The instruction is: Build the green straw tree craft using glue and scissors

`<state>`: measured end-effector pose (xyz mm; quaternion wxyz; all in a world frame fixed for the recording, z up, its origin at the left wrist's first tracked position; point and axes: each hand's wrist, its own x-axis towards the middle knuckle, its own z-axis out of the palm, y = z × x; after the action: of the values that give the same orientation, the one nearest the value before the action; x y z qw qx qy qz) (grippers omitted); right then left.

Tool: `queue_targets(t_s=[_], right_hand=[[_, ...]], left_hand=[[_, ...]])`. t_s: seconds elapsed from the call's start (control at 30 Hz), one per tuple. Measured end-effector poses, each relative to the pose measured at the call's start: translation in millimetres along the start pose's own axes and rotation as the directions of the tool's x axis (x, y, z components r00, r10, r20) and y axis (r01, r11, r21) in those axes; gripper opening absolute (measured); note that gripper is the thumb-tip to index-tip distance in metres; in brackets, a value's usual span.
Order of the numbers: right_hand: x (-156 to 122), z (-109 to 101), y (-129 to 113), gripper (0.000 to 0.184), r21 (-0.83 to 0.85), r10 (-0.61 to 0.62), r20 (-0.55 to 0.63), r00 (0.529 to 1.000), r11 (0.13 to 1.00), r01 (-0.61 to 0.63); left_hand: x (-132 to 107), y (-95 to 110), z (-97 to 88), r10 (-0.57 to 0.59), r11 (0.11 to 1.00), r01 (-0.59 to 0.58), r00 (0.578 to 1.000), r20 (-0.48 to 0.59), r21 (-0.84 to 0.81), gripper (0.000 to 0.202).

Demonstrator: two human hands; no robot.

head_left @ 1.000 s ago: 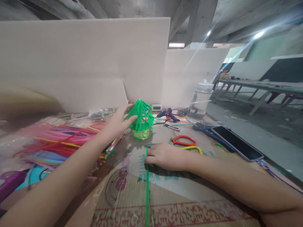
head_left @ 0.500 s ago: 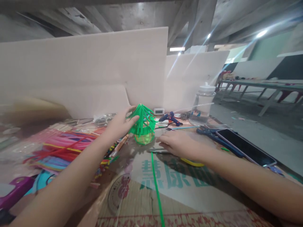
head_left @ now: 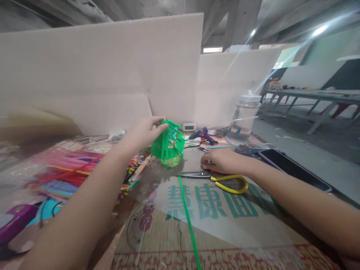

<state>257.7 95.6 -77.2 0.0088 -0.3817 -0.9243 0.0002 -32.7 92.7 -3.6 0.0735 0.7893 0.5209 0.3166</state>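
A small pavilion-shaped model [head_left: 168, 144] of green pipe cleaners stands on the table, with a yellow-green base. My left hand [head_left: 149, 131] grips the peak of its roof, thumb and fingers closed around it. To the right, my right hand [head_left: 221, 160] hovers just behind the scissors [head_left: 233, 184], fingers loosely bent and apart. I see nothing in them. These scissors lie flat, yellow handles to the right and blades to the left. One green pipe cleaner [head_left: 185, 210] runs from near the blade tip toward me.
A blue glue gun [head_left: 205, 135], a small digital clock [head_left: 189, 126] and a water bottle [head_left: 244, 118] stand at the back. At right lies a phone [head_left: 294, 169]. Colourful pipe cleaners [head_left: 70, 168] and a purple tool [head_left: 18, 223] are at left. White boards [head_left: 107, 71] rise behind.
My right hand has moved right, away from the model, uncovering more of the scissors. My left hand has shifted up to the roof's peak, and the model leans slightly differently. The camera view has tilted slightly.
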Motion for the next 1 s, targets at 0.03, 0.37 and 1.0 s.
queue_targets(t_s=[0.03, 0.37, 1.0], right_hand=[[0.0, -1.6, -1.5, 0.024, 0.011, -0.001, 0.013, 1.0, 1.0, 0.001], [-1.5, -4.3, -7.7, 0.035, 0.13, -0.087, 0.061, 0.994, 0.988, 0.078], [1.2, 3.7, -14.1, 0.025, 0.254, -0.051, 0.083, 0.995, 0.967, 0.028]], left_hand=[[-3.4, -0.2, -3.3, 0.018, 1.0, -0.018, 1.0, 0.009, -0.01, 0.046], [-19.7, -2.9, -6.4, 0.065, 0.997, -0.066, 0.997, -0.045, -0.038, 0.041], [-22.4, 0.9, 3.8, 0.098, 0.991, -0.11, 0.982, -0.159, -0.073, 0.043]])
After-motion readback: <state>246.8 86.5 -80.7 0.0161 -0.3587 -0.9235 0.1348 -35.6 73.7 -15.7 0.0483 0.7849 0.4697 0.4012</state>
